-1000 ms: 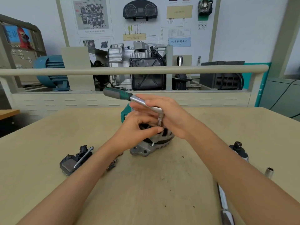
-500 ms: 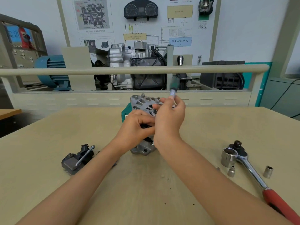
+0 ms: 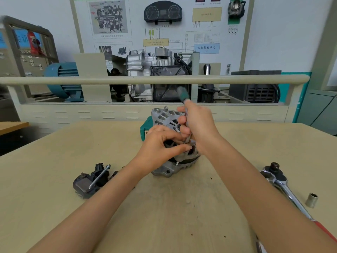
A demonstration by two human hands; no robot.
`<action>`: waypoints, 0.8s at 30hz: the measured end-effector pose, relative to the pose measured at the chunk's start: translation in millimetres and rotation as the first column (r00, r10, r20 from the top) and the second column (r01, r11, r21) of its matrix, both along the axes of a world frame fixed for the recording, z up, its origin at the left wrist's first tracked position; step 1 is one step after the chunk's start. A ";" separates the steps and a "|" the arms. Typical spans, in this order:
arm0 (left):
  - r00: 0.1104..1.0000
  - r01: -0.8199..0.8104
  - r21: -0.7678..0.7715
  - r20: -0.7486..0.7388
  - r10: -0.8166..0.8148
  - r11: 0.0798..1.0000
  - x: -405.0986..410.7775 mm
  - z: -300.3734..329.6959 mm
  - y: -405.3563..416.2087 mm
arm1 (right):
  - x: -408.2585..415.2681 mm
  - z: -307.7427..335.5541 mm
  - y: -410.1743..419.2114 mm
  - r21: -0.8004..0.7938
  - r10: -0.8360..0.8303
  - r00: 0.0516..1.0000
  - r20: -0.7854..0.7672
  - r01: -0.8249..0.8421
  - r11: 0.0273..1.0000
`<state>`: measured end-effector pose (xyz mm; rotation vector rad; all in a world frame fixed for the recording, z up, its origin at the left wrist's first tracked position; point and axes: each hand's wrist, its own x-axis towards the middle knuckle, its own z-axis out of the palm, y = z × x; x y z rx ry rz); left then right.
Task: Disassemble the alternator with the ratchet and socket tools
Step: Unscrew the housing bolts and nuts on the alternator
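The alternator [image 3: 175, 161] sits on its side near the middle of the tabletop [image 3: 54, 179], its ribbed rear housing tipped up and away toward the far edge. The left hand [image 3: 160, 143] rests on the near side of the casing, fingers [image 3: 179, 148] curled around it and steadying it. The right hand [image 3: 197, 128] is wrapped around a green-handled driver [image 3: 182, 94], whose handle rises up and away from the hand while the thin metal shank [image 3: 187, 138] points down and toward the person, into the housing just below the knuckles. That shank's long axis runs steeply, nearly in line with the fastener it seems aimed at; whether the tip is seated I cannot tell, since both hands crowd the spot. Both hands touch the work, the right one being the one that drives. Well apart on the right lie the red-handled ratchet [image 3: 284, 185] and a loose socket [image 3: 311, 199]; on the left lies a dark removed part [image 3: 87, 185] with a long bolt [image 3: 99, 176] across it. I would judge the next turn depends on keeping the shank straight along that fastener.
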<state>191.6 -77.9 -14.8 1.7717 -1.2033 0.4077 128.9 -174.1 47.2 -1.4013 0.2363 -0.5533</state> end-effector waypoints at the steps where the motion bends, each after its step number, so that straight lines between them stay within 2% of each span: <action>1: 1.000 0.002 -0.005 -0.002 -0.002 1.000 1.3 0.3 -0.2 | 0.0 1.5 -3.4 -0.100 0.106 0.994 -0.022 -0.108 0.989; 3: 0.998 0.068 -0.012 -0.017 -0.069 0.998 2.3 1.1 -0.2 | -1.6 6.0 -10.3 -0.244 0.377 0.916 -0.137 -0.400 0.883; 5: 0.989 0.149 -0.026 -0.020 -0.149 0.989 2.2 1.6 0.1 | -3.8 9.5 -16.9 -0.276 0.564 0.792 -0.234 -0.611 0.742; 6: 0.987 0.157 -0.023 -0.023 -0.157 0.987 2.7 1.7 0.5 | -3.9 10.2 -19.1 -0.250 0.613 0.752 -0.243 -0.659 0.709; 8: 0.990 0.134 -0.001 -0.047 -0.134 0.991 3.4 2.9 0.5 | -4.6 10.0 -21.0 -0.162 0.649 0.734 -0.199 -0.678 0.717; 10: 0.991 0.133 0.010 -0.027 -0.133 0.991 4.5 2.9 0.0 | -6.1 6.1 -21.1 -0.103 0.627 0.772 -0.104 -0.635 0.765; 12: 0.993 0.121 -0.006 -0.002 -0.121 0.993 3.0 2.8 -1.0 | -6.8 -1.4 -13.6 -0.048 0.474 0.880 0.040 -0.472 0.880; 14: 0.996 0.082 -0.012 -0.031 -0.083 0.997 2.0 1.8 -0.3 | -4.3 -12.8 -0.9 0.095 0.129 0.973 0.192 -0.149 0.984; 16: 0.998 0.049 -0.008 -0.048 -0.049 0.999 3.7 -0.6 1.0 | -0.7 -20.6 7.1 0.275 -0.204 0.948 0.245 0.134 0.952; 17: 0.998 0.034 -0.004 -0.054 -0.034 0.999 3.9 -1.2 0.8 | 0.6 -21.5 7.8 0.351 -0.281 0.929 0.242 0.186 0.918; 19: 0.998 0.011 0.005 -0.062 -0.011 1.000 1.5 0.2 0.1 | 2.3 -17.4 4.5 0.473 -0.283 0.937 0.207 0.157 0.867; 21: 0.999 0.001 0.017 -0.054 0.000 1.000 -0.9 1.1 -0.4 | 3.3 -10.6 -2.1 0.547 -0.189 0.956 0.223 0.038 0.836; 24: 0.998 0.004 0.023 -0.068 -0.002 1.000 -1.1 1.7 1.3 | 2.3 -4.9 -7.6 0.477 0.092 0.963 0.251 -0.206 0.854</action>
